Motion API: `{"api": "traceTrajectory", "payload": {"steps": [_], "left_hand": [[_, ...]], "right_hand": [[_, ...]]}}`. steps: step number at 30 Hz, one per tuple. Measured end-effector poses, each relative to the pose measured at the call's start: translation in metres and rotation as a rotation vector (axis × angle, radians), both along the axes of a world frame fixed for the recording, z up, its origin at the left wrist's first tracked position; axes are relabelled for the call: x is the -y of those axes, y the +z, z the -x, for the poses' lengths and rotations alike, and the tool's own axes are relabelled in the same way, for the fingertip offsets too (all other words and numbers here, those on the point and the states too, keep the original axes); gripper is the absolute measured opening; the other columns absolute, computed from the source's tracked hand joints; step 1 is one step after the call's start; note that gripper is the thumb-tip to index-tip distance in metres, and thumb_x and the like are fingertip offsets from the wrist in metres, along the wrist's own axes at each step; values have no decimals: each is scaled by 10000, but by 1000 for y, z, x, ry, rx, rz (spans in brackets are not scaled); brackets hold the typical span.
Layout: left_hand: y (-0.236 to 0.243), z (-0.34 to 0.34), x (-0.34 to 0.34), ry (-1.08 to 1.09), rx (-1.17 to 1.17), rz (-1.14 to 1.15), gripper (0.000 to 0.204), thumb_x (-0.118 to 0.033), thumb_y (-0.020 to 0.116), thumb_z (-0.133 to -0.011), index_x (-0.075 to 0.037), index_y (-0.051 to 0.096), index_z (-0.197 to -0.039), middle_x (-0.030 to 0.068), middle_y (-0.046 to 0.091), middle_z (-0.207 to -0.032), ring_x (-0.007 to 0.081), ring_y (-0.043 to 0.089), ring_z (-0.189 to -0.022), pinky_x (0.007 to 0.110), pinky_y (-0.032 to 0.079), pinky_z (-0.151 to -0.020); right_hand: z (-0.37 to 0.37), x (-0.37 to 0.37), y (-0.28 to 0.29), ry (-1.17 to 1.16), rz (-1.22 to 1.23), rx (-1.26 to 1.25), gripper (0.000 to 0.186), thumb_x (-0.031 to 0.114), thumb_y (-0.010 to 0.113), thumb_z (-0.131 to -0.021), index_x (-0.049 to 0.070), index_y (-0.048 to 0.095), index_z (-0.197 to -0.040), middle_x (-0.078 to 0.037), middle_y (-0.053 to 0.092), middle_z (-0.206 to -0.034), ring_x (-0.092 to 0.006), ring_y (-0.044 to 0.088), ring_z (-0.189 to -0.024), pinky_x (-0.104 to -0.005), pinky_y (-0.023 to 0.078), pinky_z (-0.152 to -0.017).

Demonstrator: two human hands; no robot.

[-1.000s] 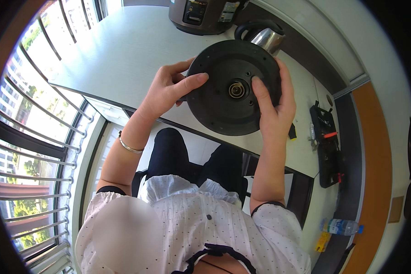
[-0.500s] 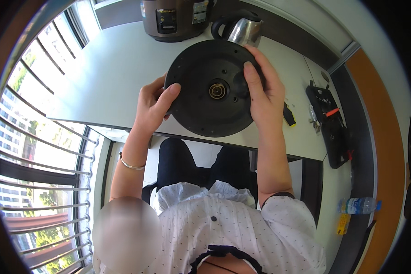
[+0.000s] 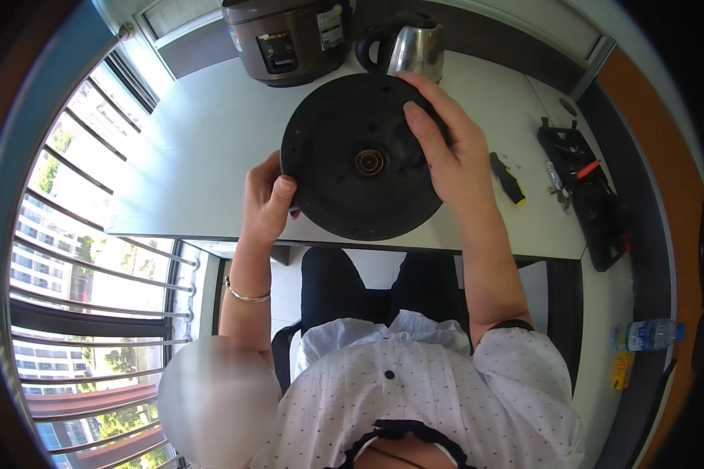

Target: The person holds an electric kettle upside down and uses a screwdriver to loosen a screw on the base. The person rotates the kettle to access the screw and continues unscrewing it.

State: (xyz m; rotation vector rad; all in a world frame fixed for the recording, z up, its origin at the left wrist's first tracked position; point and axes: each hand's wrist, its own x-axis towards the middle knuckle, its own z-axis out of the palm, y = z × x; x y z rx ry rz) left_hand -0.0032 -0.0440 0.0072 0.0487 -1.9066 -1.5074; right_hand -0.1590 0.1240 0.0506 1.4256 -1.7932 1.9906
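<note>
Between both hands I hold up a round black disc-shaped base (image 3: 340,205), with a brass-coloured ringed fitting in its centre and small holes around. My left hand (image 3: 266,202) grips its left edge, thumb on the face and the other fingers mostly hidden behind. At the right edge my right hand (image 3: 451,148) has its thumb pressed on the face and its fingers around the upper rim. The base is raised above the table's near edge. A black and yellow screwdriver handle (image 3: 508,180) lies on the table right of my right hand.
Behind the base stand a brown rice cooker (image 3: 285,43) and a steel kettle (image 3: 416,51). An opened black tool case (image 3: 590,207) with a red-handled tool lies at the right. Further down are a plastic water bottle (image 3: 648,336) and a barred window (image 3: 86,273) at the left.
My view has shifted, so the table and its things sit differently. The base is tilted slightly differently, and both hands keep their hold on it. The screwdriver handle shows more fully.
</note>
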Motion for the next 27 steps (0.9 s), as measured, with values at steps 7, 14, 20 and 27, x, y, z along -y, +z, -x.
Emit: {"api": "traceTrajectory", "payload": {"steps": [7, 14, 20, 27], "left_hand": [[0, 0, 2, -7, 9, 17, 812, -701, 583, -745, 84, 567, -953, 19, 516, -606, 68, 484, -462, 192, 357, -405], [-2, 0, 2, -42, 9, -29, 748, -628, 626, -769, 84, 564, -991, 13, 513, -611, 62, 465, -468, 191, 349, -410], [0, 0, -4, -46, 4, -68, 813, -581, 653, -777, 105, 520, -1193, 9, 525, -626, 44, 438, -470, 187, 325, -412], [2, -2, -3, 14, 78, -25, 875, -573, 672, -758, 86, 462, -1293, -12, 468, -528, 33, 410, -435, 195, 296, -421]], "right_hand": [[-2, 0, 2, -19, -9, -10, 280, 197, 585, -901, 108, 606, -1166, -101, 628, -1082, -231, 585, -985, -305, 437, -882], [0, -1, 4, -32, -44, 5, 293, 235, 580, -905, 132, 608, -1178, -96, 624, -1063, -206, 587, -969, -284, 441, -858], [0, 0, 6, -14, -13, 29, 300, 224, 589, -903, 126, 610, -1186, -49, 625, -948, -117, 571, -831, -233, 443, -760], [-1, -4, 10, -16, -79, 33, 306, 202, 585, -907, 114, 604, -1199, 1, 606, -836, -53, 507, -703, -192, 409, -658]]}}
